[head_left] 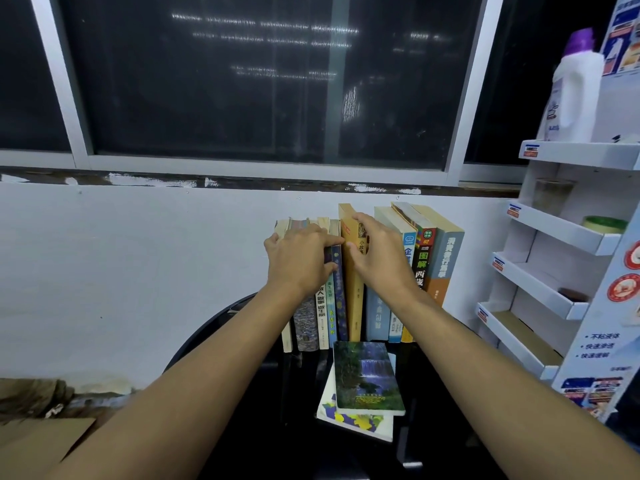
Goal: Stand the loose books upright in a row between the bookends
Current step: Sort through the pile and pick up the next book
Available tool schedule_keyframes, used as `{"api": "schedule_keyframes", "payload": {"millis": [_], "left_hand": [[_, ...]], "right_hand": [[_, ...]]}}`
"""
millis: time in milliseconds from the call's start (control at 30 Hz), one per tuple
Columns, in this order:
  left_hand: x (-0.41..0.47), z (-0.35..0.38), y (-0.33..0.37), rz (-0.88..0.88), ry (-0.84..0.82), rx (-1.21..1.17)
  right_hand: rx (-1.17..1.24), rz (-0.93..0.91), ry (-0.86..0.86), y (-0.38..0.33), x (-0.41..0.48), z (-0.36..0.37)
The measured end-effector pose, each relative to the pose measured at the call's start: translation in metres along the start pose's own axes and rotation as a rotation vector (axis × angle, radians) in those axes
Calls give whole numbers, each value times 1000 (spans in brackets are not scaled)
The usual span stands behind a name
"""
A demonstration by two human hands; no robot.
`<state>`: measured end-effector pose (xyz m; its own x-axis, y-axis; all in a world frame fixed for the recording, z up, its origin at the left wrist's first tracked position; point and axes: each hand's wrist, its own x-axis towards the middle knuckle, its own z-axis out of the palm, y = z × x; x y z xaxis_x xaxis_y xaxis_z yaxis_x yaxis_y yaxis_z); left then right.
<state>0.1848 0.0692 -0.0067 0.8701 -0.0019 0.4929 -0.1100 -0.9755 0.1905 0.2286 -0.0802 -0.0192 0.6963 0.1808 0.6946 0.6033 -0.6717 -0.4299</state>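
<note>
Books [429, 268] stand upright in a row at the back of the dark tabletop [298, 393], against the white wall [138, 254]. We see the left hand [298, 258] laid over the tops of the shorter volumes on the left, fingers stretched flat, gripping nothing. The right hand [377, 251], fingers spread and relaxed, touches the tall orange book [355, 299] mid-row. In front, 2 loose books lie flat: a waterfall-cover book [367, 379] resting on a white book [353, 422].
</note>
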Motion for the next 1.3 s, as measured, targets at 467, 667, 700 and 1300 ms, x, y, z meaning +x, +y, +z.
{"api": "schedule_keyframes", "payload": {"millis": [467, 667, 700, 1300], "left_hand": [[3, 4, 2, 10, 10, 7], [2, 7, 4, -4, 67, -30], [2, 7, 4, -6, 72, -30], [-1, 9, 4, -11, 81, -45]], "right_hand": [[-279, -165, -277, 16, 5, -40], [-271, -171, -246, 17, 4, -39], [-273, -169, -241, 17, 4, -39], [-309, -192, -251, 10, 4, -28]]}}
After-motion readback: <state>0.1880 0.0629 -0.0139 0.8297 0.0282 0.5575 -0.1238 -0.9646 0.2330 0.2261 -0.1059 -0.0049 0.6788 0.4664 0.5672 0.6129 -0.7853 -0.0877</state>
